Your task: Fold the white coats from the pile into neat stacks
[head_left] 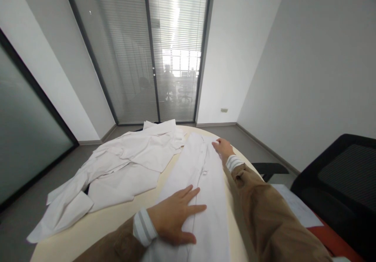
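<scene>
A long white coat (176, 183) lies lengthwise on the round table, folded into a narrow strip, with a front edge and what look like buttons running down its middle. My left hand (176, 215) rests flat on its near part, fingers spread. At the far right edge of the coat is my right hand (223, 148), its thumb and fingers closed on the cloth near the corner. Part of the coat's near end runs out of view at the bottom.
More white garments (123, 164) lie in a loose, crumpled heap on the left of the pale table (73, 238), hanging over its edge. A black mesh chair (337, 176) stands at the right, with papers and something red on it. Glass panels with blinds (129, 58) are beyond.
</scene>
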### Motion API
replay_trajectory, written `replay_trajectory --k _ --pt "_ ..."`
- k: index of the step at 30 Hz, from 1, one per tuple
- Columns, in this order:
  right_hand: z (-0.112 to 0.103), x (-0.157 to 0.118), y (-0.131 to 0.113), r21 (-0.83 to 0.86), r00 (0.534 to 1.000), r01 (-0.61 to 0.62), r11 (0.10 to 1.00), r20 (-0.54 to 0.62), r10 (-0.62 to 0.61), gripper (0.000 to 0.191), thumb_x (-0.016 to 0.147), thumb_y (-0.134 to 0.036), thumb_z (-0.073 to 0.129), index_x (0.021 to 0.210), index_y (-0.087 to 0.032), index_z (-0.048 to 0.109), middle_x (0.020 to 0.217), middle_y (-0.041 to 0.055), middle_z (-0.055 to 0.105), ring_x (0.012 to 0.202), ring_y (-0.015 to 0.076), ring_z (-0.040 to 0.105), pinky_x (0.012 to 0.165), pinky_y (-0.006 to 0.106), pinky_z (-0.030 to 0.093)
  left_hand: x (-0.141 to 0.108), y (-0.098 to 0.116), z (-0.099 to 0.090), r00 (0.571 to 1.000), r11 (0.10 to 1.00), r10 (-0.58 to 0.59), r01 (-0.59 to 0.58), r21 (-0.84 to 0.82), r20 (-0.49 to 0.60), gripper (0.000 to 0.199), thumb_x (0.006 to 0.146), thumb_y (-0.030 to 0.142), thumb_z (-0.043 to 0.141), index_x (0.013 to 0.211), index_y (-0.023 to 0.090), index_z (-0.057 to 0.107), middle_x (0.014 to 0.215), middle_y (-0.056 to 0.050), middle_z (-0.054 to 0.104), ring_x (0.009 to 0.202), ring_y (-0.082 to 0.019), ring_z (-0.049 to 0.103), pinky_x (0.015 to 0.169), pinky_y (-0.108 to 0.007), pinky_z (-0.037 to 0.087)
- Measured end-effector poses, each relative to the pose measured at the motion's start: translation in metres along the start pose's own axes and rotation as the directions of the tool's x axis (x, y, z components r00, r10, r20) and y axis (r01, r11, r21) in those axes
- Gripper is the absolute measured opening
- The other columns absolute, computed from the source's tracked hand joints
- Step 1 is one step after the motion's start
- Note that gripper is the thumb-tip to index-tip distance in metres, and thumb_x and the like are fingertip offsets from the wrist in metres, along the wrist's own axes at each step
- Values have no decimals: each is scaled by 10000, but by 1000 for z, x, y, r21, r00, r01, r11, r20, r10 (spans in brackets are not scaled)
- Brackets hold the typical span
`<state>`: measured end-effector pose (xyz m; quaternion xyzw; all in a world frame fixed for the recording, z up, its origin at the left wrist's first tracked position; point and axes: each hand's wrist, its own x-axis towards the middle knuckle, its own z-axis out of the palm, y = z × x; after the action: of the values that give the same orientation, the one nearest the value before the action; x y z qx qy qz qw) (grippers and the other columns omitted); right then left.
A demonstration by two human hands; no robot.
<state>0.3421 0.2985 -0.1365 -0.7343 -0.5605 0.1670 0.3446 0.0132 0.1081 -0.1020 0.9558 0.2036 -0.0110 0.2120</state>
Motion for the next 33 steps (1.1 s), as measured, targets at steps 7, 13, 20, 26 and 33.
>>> replay_trajectory --k 7,13,20,26,33 --pt "33 -42 -20 -447 990 73 892 -75 -119 616 973 -378 350 1525 -107 297 1621 196 187 1478 373 172 1151 557 204 5 10 29 998 998 -36 39 54 -59 819 893 691 472 1567 296 225 1643 -163 22 1489 -433 -23 1149 -684 127" --pt "49 -66 -34 -515 973 70 854 226 57 757 969 -599 222 1583 -158 172 1657 132 82 1504 396 20 1147 655 72 0 20 25 996 997 -70 71 22 -56 861 884 693 485 1578 288 177 1643 -165 12 1482 -446 -44 1140 -694 147" --pt "35 -70 -48 -486 958 42 873 268 103 853 944 -687 159 1585 -125 150 1655 153 60 1504 397 -3 1159 637 20 0 15 23 995 995 67 -62 -75 67 1206 659 786 675 1586 224 146 1625 -239 -15 1465 -480 -35 1143 -687 112" --pt "48 -106 -45 -442 950 104 891 310 43 900 925 -732 171 1589 -127 126 1652 169 18 1502 411 -19 1143 664 22 2 19 20 995 986 86 -77 -147 53 1143 673 688 741 1569 195 232 1631 -234 29 1466 -485 -30 1134 -699 99" --pt "31 -110 -22 -173 897 347 922 349 -272 510 1017 -395 259 1474 -235 420 1594 125 315 1507 314 160 1168 636 129 -11 8 -23 940 936 238 -154 -318 245 373 711 209 793 1082 215 757 1589 -80 339 1498 -301 199 1216 -476 82"
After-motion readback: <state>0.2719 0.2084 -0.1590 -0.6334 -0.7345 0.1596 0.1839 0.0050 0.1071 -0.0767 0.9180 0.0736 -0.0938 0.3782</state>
